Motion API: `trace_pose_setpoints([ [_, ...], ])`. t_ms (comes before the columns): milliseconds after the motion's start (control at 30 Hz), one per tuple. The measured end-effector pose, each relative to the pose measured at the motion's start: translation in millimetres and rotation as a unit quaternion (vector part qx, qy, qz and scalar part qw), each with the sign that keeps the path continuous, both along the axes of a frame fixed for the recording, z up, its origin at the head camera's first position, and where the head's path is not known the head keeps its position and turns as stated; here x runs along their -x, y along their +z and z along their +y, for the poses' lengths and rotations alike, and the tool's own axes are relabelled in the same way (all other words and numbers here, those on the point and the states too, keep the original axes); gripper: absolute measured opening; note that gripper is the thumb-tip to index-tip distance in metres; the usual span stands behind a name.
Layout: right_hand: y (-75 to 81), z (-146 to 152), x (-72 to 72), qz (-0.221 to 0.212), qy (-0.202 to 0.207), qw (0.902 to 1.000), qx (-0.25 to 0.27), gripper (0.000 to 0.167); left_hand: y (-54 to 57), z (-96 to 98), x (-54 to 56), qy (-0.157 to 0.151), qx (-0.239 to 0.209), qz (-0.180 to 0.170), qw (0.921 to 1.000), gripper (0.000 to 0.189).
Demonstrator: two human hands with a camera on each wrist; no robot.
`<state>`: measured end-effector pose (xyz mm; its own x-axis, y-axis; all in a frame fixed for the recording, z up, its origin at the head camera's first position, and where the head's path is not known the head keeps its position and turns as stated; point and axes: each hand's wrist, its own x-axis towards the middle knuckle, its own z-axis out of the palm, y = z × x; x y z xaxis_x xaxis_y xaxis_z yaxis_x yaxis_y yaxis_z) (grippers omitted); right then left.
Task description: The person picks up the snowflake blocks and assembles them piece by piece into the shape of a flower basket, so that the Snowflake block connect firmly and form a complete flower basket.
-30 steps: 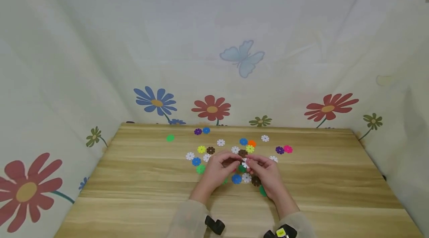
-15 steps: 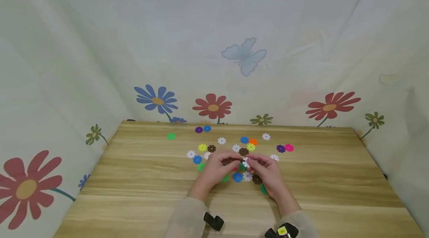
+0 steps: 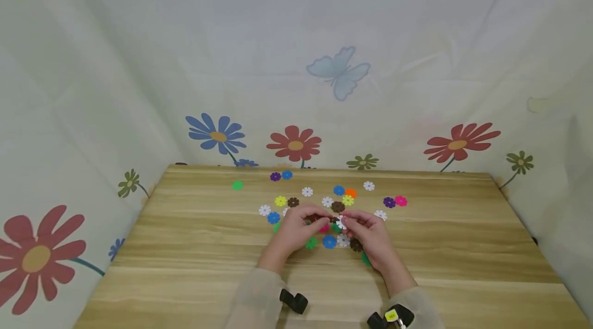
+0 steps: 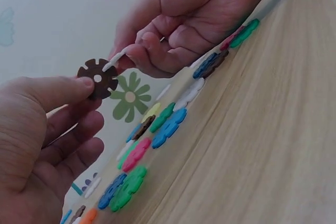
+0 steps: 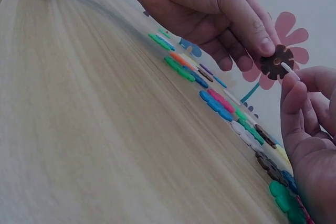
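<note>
Flower-shaped discs [image 3: 329, 241] in many colours lie scattered below and around the left hand [image 3: 293, 231] and right hand [image 3: 376, 242], which hide a few from the head view; a light green disc [image 3: 237, 185] sits well apart, far left. The wood-grained worktop [image 3: 185, 272] meets a pale curtain [image 3: 259, 25] printed with flowers [image 3: 295, 145] and a butterfly [image 3: 343, 87]. Above the worktop, the left hand's fingers pinch a notched brown disc [image 4: 93, 71]; the right hand's pinch a white disc [image 4: 114, 60], edge-on at the brown rim.
</note>
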<state>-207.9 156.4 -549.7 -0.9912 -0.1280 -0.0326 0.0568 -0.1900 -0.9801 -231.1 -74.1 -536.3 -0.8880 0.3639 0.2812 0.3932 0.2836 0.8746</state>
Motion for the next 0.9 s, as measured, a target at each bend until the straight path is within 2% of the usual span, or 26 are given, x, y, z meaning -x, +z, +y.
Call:
trace_pose_setpoints([
  [333, 2.0, -2, -1.1, -0.011, -0.002, 0.9999, 0.000, 0.032, 5.7, -1.9, -0.4, -0.002, -0.003, 0.003, 1.0000, 0.015],
  [400, 2.1, -3, -1.2, -0.015, -0.009, 0.9998, 0.008, 0.031, 7.8, -11.0, 2.5, 0.017, 0.007, 0.003, 0.9998, 0.020],
  [467, 1.2, -2, -1.0, -0.017, -0.017, 0.9995, 0.019, 0.031, 8.6, -23.5, 7.1, 0.060, 0.027, 0.014, 0.9977, 0.023],
  [533, 0.1, -2, -0.4, -0.017, -0.023, 0.9992, 0.029, 0.030, 7.8, -39.4, 11.2, 0.121, 0.068, 0.032, 0.9898, 0.026],
  [600, -0.5, -2, -0.3, -0.016, -0.024, 0.9989, 0.038, 0.030, 4.4, -54.9, 14.5, 0.176, 0.121, 0.040, 0.9762, 0.030],
  [667, -0.7, -1, -0.5, -0.017, -0.026, 0.9986, 0.042, 0.029, 0.1, -67.3, 16.2, 0.206, 0.172, 0.037, 0.9626, 0.037],
  [700, -0.5, -1, -0.7, -0.017, -0.027, 0.9986, 0.043, 0.028, -2.5, -72.0, 17.1, 0.212, 0.195, 0.034, 0.9572, 0.041],
  [767, 0.4, 0, -1.1, -0.017, -0.030, 0.9985, 0.043, 0.027, -6.5, -78.7, 18.8, 0.210, 0.219, 0.020, 0.9526, 0.048],
  [900, 1.1, 2, -0.6, -0.022, -0.035, 0.9982, 0.043, 0.029, -13.0, -84.5, 22.9, 0.201, 0.231, 0.017, 0.9517, 0.050],
])
